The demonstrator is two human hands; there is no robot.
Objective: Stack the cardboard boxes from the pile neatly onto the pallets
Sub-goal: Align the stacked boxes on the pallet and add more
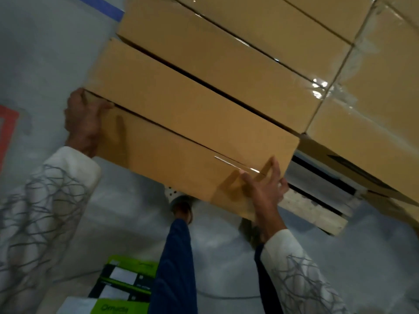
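Note:
A flat brown cardboard box (172, 152) fills the middle of the tilted head view, held off the floor. My left hand (82, 121) grips its left end, thumb on top at the corner. My right hand (264, 189) holds its right near corner, fingers spread on the top face. Just beyond it lie more brown boxes (226, 53) in a row, stacked on a wooden pallet (317, 211) whose pale slats show under the stack at the right. A larger taped box (374, 87) sits on the stack's right side.
Pale grey floor (45, 53) spreads left and below. A blue floor line (102, 5) runs at the top left, a red marking (6, 132) at the left edge. My blue trouser leg and shoe (179, 245) stand under the box. Green-and-black packages (124, 286) lie near my feet.

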